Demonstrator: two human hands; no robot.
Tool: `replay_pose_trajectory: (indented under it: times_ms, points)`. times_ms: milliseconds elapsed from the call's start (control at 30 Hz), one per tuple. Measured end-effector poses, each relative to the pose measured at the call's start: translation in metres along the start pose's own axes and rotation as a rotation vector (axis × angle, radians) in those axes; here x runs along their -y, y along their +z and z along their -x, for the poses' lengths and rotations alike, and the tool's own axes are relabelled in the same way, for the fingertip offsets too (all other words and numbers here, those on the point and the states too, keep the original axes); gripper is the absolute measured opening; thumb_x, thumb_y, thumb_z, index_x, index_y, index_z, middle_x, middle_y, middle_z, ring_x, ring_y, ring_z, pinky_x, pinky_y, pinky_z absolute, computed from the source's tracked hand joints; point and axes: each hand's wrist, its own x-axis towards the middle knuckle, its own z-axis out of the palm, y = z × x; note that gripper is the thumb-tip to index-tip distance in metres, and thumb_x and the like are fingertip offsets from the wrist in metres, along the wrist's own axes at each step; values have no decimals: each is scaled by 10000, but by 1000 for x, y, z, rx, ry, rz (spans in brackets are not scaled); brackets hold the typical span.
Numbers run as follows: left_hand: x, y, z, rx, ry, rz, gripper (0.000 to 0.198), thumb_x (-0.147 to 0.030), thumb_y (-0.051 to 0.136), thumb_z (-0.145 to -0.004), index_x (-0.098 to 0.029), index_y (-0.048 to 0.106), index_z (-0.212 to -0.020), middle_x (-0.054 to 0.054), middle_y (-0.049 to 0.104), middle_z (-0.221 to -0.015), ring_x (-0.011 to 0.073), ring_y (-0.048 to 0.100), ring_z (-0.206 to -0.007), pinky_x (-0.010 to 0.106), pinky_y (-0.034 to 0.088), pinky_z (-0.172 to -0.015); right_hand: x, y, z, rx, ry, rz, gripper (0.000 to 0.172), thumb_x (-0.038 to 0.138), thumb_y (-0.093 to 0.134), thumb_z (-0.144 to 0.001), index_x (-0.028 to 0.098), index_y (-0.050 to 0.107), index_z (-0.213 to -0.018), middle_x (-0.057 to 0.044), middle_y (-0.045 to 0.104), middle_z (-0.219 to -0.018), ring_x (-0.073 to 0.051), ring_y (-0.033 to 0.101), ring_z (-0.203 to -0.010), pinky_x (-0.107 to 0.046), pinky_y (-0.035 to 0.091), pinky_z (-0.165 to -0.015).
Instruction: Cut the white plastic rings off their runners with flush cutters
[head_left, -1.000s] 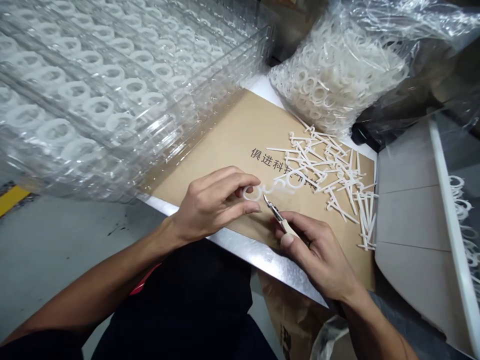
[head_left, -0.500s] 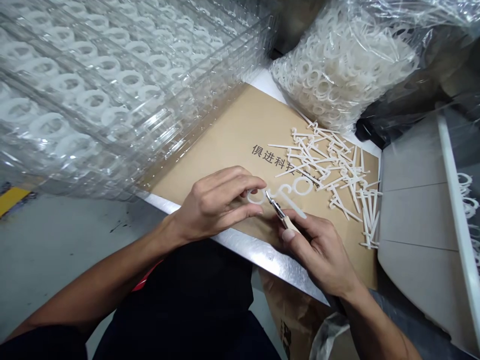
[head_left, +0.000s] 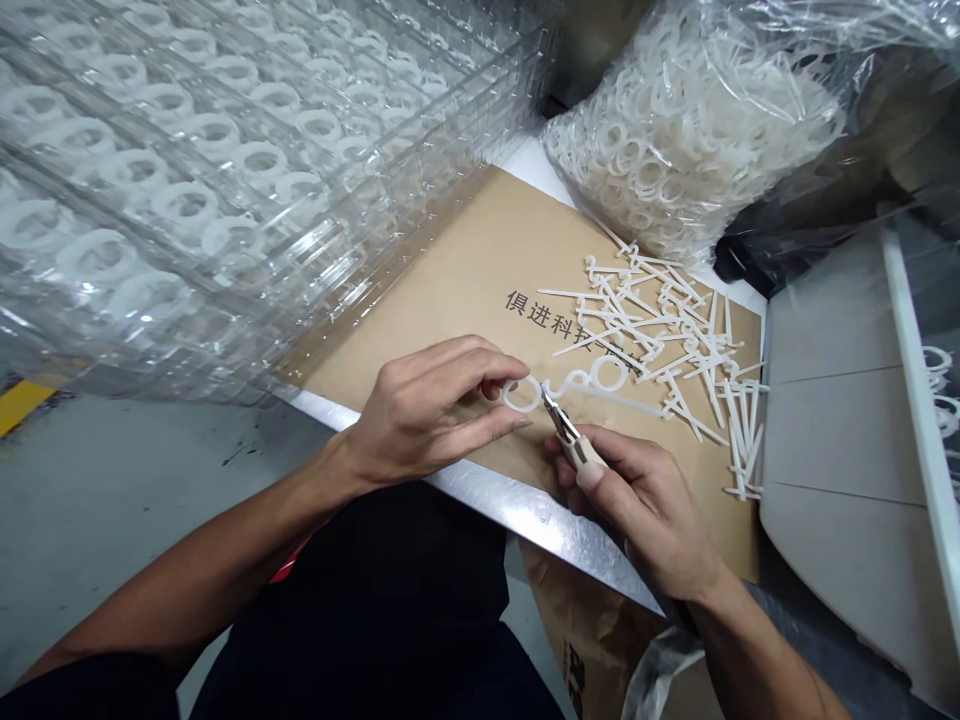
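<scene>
My left hand (head_left: 439, 405) is closed at the fingertips on a white plastic ring (head_left: 519, 409), its thumb held slightly below. A thin white sprue (head_left: 622, 401) with a curved part runs rightward from near this ring, and a second white ring (head_left: 594, 376) sits along it. Beige-handled nippers (head_left: 574, 437) are gripped in my right hand (head_left: 645, 500). Their metal jaws point up and left, touching or nearly touching the spot between the held ring and the sprue; whether the jaws are closed on the plastic I cannot tell.
Loose white sprues (head_left: 675, 330) lie piled on the brown cardboard (head_left: 442, 270). Stacked clear trays (head_left: 300, 250) of white rings stand at left. A clear bag (head_left: 675, 150) full of rings is behind, and a pale bin (head_left: 840, 430) stands at right.
The sprue has swung from slanting down toward me to lying nearly level toward the right. The nippers have shifted slightly right and down, and more of the held ring shows.
</scene>
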Motion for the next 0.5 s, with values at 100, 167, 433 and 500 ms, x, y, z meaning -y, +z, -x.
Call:
replay_pose_trajectory:
  times_ms: [100, 167, 433, 500]
  points:
    - [2, 1, 0, -18, 29, 6, 176, -260, 761, -941, -167, 698, -1076, 48, 748, -872, 126, 678, -726, 226, 571, -687, 1, 0, 1, 11, 7, -8, 322, 438, 496, -1074, 180, 680, -1015, -20, 576, -809, -177, 523, -695, -312, 439, -633]
    - [2, 1, 0, -14, 26, 3, 173, -259, 761, -940, -171, 701, -1076, 47, 748, -875, 125, 679, -725, 225, 571, -688, 1, -1, 1, 15, 12, -10, 328, 444, 494, -1079, 178, 677, -1024, -16, 571, -813, -174, 515, -698, -311, 431, -639]
    - [2, 1, 2, -14, 32, 11, 208, -246, 783, -918, -151, 706, -1086, 61, 747, -883, 135, 681, -733, 244, 573, -694, -4, -1, 4, 21, 30, -30, 350, 483, 504, -1081, 185, 685, -1082, -14, 581, -831, -176, 522, -724, -314, 436, -661]
    - [3, 0, 2, -14, 33, 12, 216, -240, 789, -914, -144, 704, -1088, 66, 747, -889, 135, 680, -737, 245, 573, -698, -3, -1, 4, 22, 29, -28, 348, 484, 509, -1079, 184, 687, -1086, -16, 585, -833, -176, 524, -725, -315, 439, -663]
